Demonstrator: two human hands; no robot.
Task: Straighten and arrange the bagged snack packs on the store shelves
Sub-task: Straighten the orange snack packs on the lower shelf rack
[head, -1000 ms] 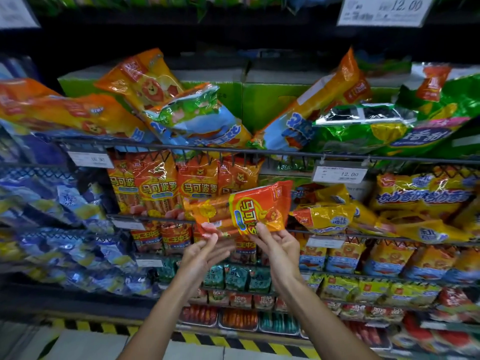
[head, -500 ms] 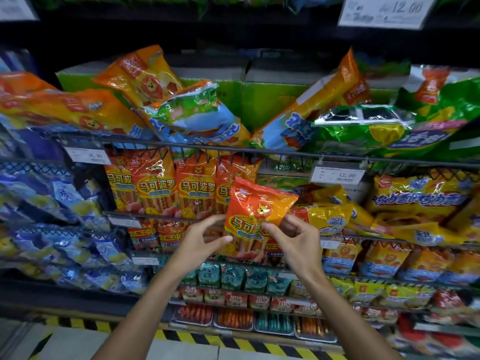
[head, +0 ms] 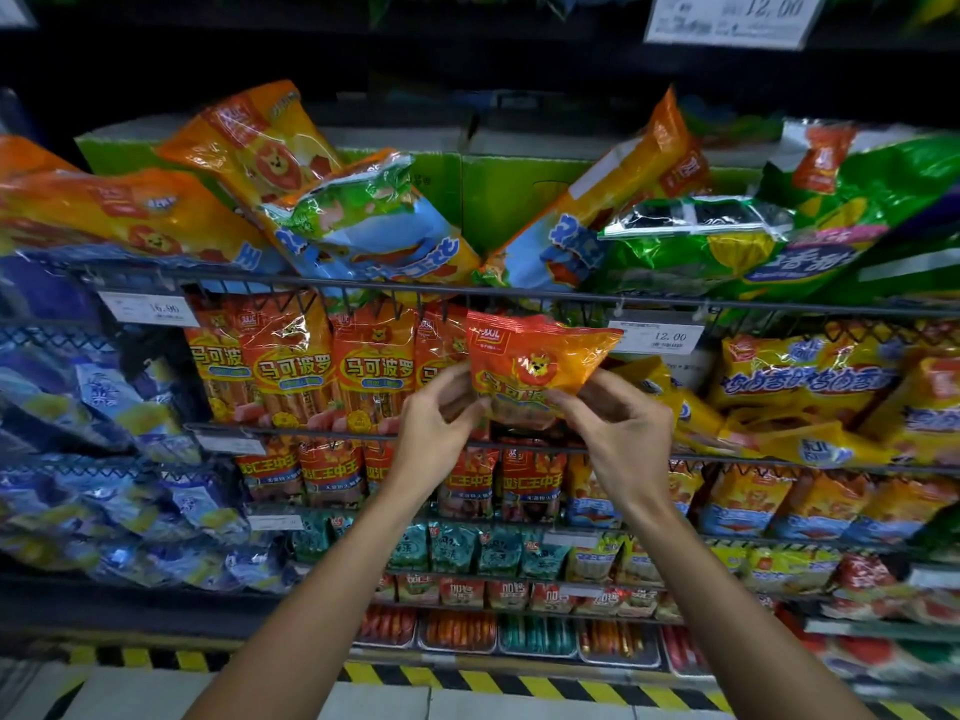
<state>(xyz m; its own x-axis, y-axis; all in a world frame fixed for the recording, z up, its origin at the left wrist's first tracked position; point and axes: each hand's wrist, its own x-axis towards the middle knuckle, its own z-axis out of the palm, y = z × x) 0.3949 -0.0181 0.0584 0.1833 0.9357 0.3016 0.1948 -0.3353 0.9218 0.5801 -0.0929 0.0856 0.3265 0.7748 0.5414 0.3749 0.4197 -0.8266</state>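
Note:
An orange-red snack pack with a lion face is held upright in front of the second shelf, at the right end of a row of matching orange packs. My left hand pinches its lower left edge. My right hand pinches its lower right edge with thumb and fingers. The pack's bottom is hidden behind my fingers.
Large orange and blue bags and green bags lie tilted on the top wire shelf. Yellow packs fill the right, blue packs the left. Price tags hang on the rail. Smaller packs line lower shelves.
The pack was turned from lying sideways to upright, then lifted and moved toward the row on the second shelf. Both hands rose with it and now hold it from either side.

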